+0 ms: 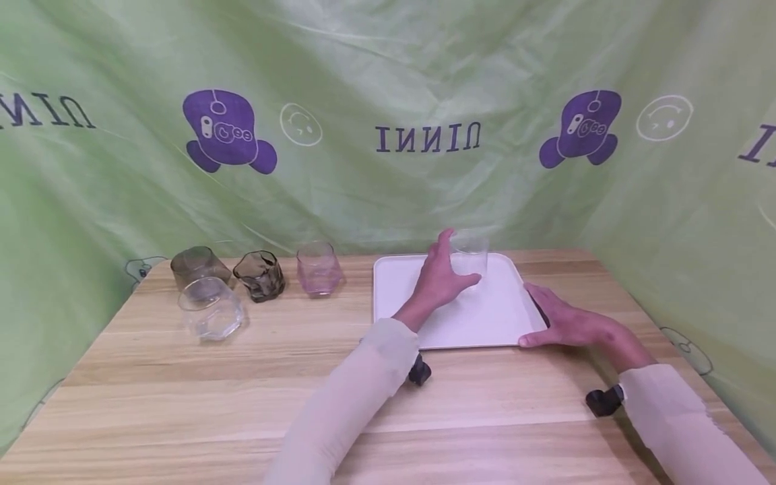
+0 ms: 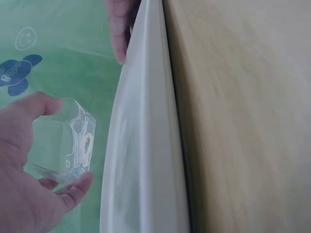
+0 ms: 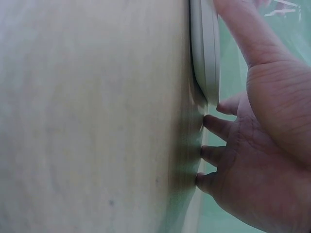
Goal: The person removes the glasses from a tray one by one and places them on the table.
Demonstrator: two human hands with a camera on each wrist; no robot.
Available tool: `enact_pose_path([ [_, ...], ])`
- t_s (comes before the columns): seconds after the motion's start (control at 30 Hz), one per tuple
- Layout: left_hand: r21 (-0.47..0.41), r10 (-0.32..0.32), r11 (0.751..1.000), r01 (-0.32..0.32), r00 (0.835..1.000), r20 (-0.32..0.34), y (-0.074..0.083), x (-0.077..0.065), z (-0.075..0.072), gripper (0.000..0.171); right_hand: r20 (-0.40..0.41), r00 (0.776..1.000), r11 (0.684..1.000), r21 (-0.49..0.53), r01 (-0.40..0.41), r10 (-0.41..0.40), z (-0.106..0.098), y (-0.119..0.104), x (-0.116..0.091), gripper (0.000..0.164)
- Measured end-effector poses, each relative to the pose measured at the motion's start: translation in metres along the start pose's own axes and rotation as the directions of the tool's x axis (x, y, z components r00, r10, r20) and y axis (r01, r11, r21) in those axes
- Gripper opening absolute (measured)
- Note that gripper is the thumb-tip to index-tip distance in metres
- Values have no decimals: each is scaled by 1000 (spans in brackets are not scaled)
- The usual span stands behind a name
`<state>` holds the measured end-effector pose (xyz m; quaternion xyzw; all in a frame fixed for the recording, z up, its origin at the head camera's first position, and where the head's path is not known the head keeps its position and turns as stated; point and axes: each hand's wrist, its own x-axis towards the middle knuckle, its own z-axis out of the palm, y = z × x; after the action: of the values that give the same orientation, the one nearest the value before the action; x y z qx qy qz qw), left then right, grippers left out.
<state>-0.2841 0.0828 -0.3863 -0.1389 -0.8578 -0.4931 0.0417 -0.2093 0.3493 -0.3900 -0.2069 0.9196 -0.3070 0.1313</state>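
Note:
My left hand [image 1: 441, 273] grips a clear angular drinking glass [image 1: 471, 252] over the back right part of a white tray [image 1: 388, 296]. In the left wrist view, the thumb and fingers wrap the sides of the glass [image 2: 80, 141] above the tray rim. My right hand [image 1: 566, 320] lies at the tray's front right corner, thumb along the front rim and fingers spread by the right side. The right wrist view has its fingertips [image 3: 214, 127] down at the wooden table, with one at the tray's corner [image 3: 210, 82].
Several glasses stand at the left: a smoky grey one [image 1: 197, 266], a clear one [image 1: 212, 310], a dark crumpled-looking one [image 1: 261, 277] and a pinkish one [image 1: 319, 271]. A green printed curtain [image 1: 388, 195] hangs right behind the wooden table [image 1: 242, 397].

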Motion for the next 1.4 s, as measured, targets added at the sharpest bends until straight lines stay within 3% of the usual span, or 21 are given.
enact_pose_path([
  [0.37,-71,86,994,-85,996,12,-6,-21,-34,99,-5,1000,1000,-21,-12,12,-4,4,-5,119],
  [0.67,-35,118,992,-118,993,4,-18,-46,-70,101,0,1000,999,-29,-14,14,1,5,-1,120],
  [0.97,17,102,995,-102,995,15,-26,-67,-99,101,10,1000,1000,-16,-11,11,-2,1,3,119],
  [1.27,58,43,997,-45,999,28,-38,-86,-132,102,17,1000,1000,-21,-17,17,-2,1,2,120],
  [1.4,99,-16,995,12,999,45,-45,-94,-149,106,19,1000,1000,-22,-15,16,-2,0,2,120],
])
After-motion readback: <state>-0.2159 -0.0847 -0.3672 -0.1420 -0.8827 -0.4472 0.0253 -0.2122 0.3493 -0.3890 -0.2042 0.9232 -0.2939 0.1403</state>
